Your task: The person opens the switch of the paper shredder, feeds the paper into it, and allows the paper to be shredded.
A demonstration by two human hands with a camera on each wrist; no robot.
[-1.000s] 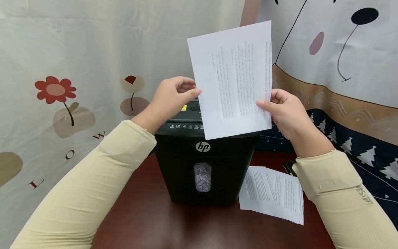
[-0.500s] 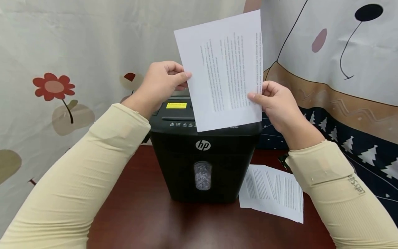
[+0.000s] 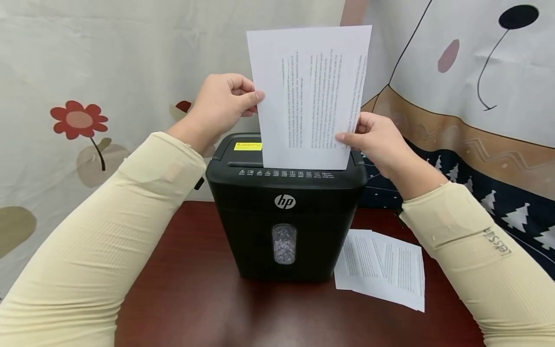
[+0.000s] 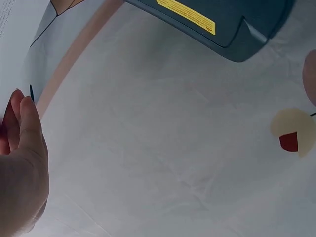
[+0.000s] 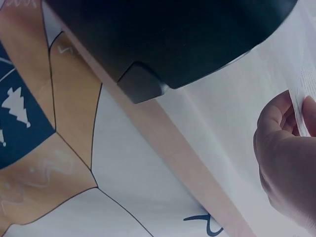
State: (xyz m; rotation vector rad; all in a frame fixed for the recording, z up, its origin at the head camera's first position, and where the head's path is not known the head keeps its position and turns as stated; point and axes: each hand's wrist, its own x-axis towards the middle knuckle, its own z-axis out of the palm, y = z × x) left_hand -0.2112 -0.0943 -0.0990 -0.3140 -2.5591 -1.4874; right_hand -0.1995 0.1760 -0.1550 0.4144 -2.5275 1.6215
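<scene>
A printed sheet of paper (image 3: 303, 96) stands nearly upright over the top of a black HP paper shredder (image 3: 256, 226). Its lower edge overlaps the shredder's lid in the head view. My left hand (image 3: 225, 106) pinches the sheet's left edge between thumb and fingers. On the opposite edge, lower down, my right hand (image 3: 381, 144) pinches it the same way, thumb in front. In the left wrist view the left hand (image 4: 24, 163) shows at the far left by the paper. The right wrist view has the right hand (image 5: 286, 153) with the paper between thumb and fingers.
Several printed sheets (image 3: 381, 270) lie overlapping on the dark red table (image 3: 195, 299), right of the shredder. Shredded paper shows through the shredder's window (image 3: 284, 244). A yellow label (image 3: 247, 146) is on its lid. Patterned curtains (image 3: 130, 58) hang close behind.
The sheet has swung from tilted to nearly upright and its lower edge has moved back over the shredder's lid. Both hands moved with it, and the left now pinches the edge firmly.
</scene>
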